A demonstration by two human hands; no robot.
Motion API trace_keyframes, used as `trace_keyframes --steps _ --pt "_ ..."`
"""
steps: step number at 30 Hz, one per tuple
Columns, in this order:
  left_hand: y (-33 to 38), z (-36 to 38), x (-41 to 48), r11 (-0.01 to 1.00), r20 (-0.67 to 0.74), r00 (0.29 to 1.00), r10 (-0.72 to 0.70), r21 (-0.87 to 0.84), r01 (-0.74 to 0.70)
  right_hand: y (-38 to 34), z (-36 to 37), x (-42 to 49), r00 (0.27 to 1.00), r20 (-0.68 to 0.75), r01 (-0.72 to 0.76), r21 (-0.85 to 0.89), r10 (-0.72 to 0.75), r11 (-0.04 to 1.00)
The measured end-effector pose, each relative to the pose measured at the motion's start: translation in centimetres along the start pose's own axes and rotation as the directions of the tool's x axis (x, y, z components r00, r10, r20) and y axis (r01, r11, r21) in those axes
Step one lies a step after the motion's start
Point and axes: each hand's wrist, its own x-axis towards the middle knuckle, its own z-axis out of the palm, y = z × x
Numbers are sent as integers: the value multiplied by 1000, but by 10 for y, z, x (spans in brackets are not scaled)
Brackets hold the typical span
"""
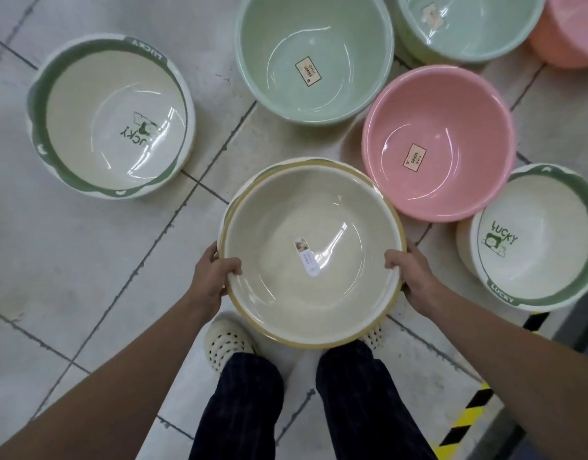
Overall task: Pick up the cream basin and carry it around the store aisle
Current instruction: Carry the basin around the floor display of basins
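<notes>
The cream basin (272,227), round with a tan rim and a small white label on its bottom, is in the middle of the view above my feet. My left hand (213,277) grips its left rim, thumb over the edge. My right hand (410,273) grips the right rim the same way. Another basin's pale rim with a green edge shows just behind its far side. I cannot tell whether the cream basin is lifted clear of that one.
Other basins stand on the tiled floor: a white-and-green "LUCKY" basin (70,134) at the left, another (505,283) at the right, a pink one (402,180), two mint-green ones (253,78) (415,44) at the top, and a peach one (558,44). Yellow-black hazard tape (468,416) runs at the lower right.
</notes>
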Motion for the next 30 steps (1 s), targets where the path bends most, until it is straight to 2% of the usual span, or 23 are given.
trace_keyframes --steps 4,9,20,30 --pt "25 -30 -35 998 -14 1000 3 -58 -4 -42 18 -32 999 23 37 -79 -35 996" --pt "74 -84 -76 989 -39 998 42 -137 -47 -106 65 -82 978 129 178 -98 -164 979" --pt "175 -220 -147 964 -106 990 96 -240 -119 -210 196 -179 949 229 250 -129 -216 960" --pt "243 -265 -126 954 -119 990 75 -279 -106 -292 269 -178 951 247 240 -217 -185 946"
